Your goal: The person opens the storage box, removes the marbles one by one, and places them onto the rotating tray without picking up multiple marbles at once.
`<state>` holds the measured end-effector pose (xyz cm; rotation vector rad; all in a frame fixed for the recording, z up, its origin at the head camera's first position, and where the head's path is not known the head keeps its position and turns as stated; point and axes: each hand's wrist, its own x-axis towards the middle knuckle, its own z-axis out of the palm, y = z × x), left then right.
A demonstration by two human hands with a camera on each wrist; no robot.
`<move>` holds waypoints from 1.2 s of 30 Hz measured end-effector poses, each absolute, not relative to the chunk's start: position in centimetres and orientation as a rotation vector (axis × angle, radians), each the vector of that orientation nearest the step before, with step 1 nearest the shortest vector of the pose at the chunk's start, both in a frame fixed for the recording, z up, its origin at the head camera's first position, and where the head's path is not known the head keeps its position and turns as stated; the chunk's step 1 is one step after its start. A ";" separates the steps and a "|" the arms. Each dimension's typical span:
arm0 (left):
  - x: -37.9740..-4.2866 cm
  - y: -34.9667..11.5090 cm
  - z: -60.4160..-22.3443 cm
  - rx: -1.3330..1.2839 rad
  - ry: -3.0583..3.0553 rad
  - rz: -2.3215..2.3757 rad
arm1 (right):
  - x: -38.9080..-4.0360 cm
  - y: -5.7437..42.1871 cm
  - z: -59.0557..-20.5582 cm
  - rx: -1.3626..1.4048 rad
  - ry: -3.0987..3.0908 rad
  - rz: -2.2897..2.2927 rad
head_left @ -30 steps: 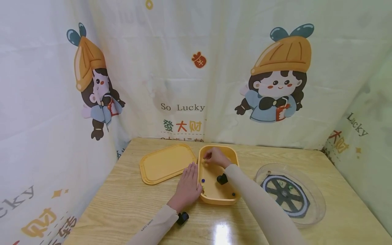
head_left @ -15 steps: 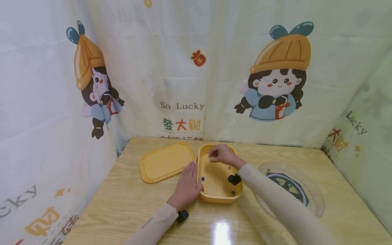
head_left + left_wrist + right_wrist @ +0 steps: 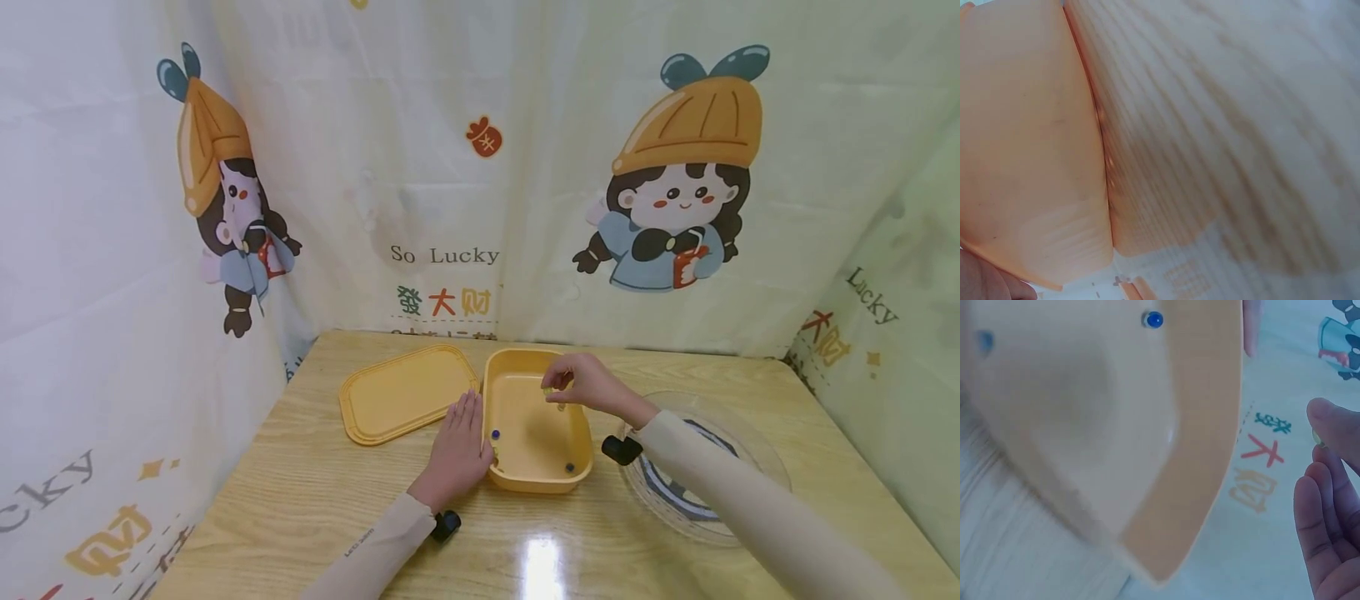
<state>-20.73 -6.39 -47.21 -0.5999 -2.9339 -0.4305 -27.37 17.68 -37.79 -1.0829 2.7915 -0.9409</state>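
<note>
My right hand pinches a small yellow-green glass marble between thumb and forefinger, above the right wall of an orange plastic box. Inside the box lie a blue marble by the left wall and a dark marble near the front right corner. A yellowish marble shows just below my right fingers. My left hand rests against the box's left outer side, its fingers straight. In the left wrist view, only a bit of the hand shows.
Left of the box, its orange lid lies flat on the wooden table. A clear round dish with a dark wheel-like pattern stands at the right, partly hidden by the right sleeve. A printed curtain hangs behind the table.
My right hand has lifted the marble from the box's back left part and moved rightward, to over the right wall. The left hand has stayed in place.
</note>
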 end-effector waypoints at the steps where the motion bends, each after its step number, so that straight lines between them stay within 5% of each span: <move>1: -20.8 -6.4 -47.2 -0.600 -2.933 -0.427 | -27.2 18.2 -37.7 -1.084 2.799 -0.941; 22: -20.9 -6.6 -47.4 -0.607 -2.912 -0.448 | -24.6 29.5 -40.0 -0.820 2.854 -0.881; 36: -21.0 -6.5 -47.6 -0.609 -2.924 -0.433 | -24.6 31.4 -44.3 -0.868 2.753 -0.916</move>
